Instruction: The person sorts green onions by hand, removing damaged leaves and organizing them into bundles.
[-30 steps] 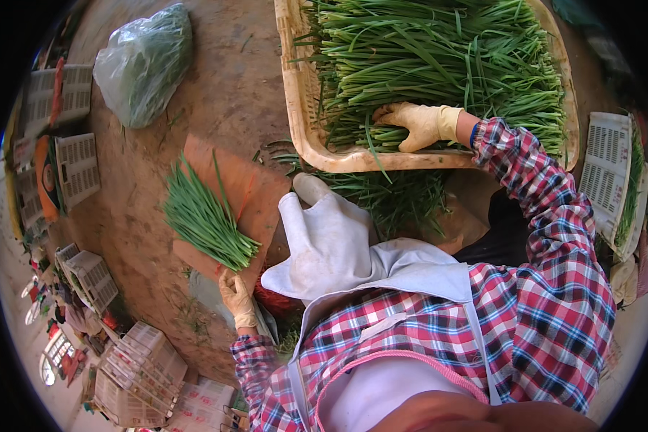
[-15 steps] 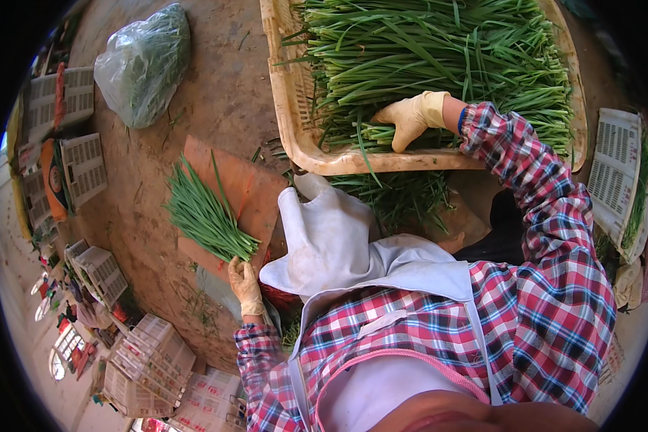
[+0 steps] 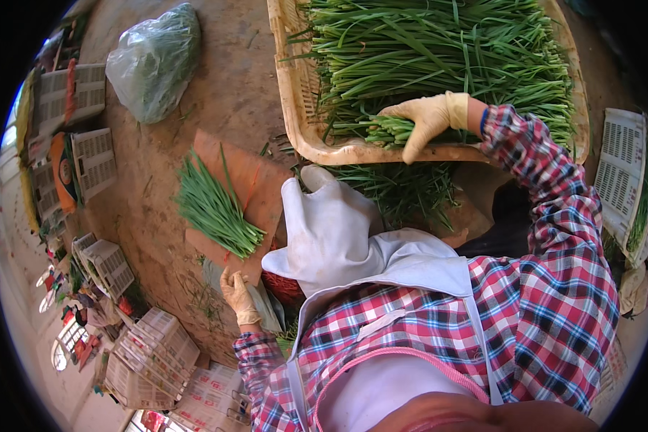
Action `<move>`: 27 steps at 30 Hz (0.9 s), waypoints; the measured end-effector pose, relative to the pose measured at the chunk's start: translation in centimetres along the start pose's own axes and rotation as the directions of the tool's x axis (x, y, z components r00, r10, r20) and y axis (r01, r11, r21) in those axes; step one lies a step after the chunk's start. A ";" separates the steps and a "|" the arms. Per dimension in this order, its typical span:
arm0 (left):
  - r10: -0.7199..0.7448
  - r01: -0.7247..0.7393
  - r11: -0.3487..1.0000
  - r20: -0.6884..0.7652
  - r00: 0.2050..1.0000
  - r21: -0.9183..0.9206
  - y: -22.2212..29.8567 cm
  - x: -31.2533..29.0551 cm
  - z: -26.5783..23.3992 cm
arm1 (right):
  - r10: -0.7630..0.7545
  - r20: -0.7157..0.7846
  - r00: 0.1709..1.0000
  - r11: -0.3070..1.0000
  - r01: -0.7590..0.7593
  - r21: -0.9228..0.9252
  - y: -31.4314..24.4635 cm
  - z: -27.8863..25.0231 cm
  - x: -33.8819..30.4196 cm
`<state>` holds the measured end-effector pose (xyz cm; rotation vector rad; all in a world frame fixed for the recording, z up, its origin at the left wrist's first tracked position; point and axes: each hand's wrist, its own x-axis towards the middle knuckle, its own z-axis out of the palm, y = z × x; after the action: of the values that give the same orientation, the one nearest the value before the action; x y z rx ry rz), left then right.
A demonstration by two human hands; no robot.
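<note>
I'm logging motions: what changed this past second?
The cream-gloved right hand gathered a clump of green stalks beside the tan plastic crate's near rim. The cream-gloved left hand edged toward, then away from the leafy green bundle, unmoved on the flat reddish-brown board.

Brown earthen floor (image 3: 147, 173), stuffed clear plastic bag (image 3: 155, 65) on it, reddish board (image 3: 265, 180) bearing a green bunch (image 3: 219, 210)

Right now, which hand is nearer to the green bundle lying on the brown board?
Left. The left hand is just below the bundle in view, not touching; the right hand is farther off to the right, holding a handful of stalks at the crate rim.
</note>
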<state>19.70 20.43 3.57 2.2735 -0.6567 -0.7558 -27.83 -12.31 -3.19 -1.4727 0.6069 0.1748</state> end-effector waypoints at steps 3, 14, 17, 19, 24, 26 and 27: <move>0.014 -0.014 1.000 -0.019 1.000 -0.018 0.7 0.0 0.2 | -0.117 -0.157 0.981 0.968 0.076 -0.241 -0.6 0.9 -1.2; 0.231 -0.238 0.957 -0.058 0.971 -0.167 8.2 0.7 2.1 | -0.536 -0.515 0.669 0.798 0.600 -0.051 -2.9 -2.1 -4.8; 0.374 -0.340 0.895 0.069 0.925 -0.289 14.3 -0.2 6.6 | -0.626 -0.608 0.488 0.657 0.750 -0.074 -5.0 -4.5 -7.1; 0.444 -0.345 0.857 0.209 0.871 -0.382 19.4 -2.1 11.3 | -0.672 -0.594 0.442 0.570 0.821 -0.033 -6.4 -4.7 -7.8; 0.866 -0.676 0.481 0.425 0.266 -0.558 28.8 -5.1 21.5 | -0.577 -0.657 0.486 0.339 0.874 0.348 -12.9 0.8 -7.1; 0.697 -0.543 0.680 0.665 0.269 -0.492 28.6 -6.7 23.3 | -0.529 -0.731 0.430 0.222 0.902 0.370 -15.6 3.8 -5.2; 0.467 -0.302 0.871 0.842 0.268 -0.387 26.9 -6.5 24.0 | -0.464 -0.768 0.442 0.293 0.894 0.338 -15.4 4.8 -4.4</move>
<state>-7.45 -3.42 9.65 1.2039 -1.5394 -1.7642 -23.02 -8.39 12.33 -0.8144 0.2881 -1.1886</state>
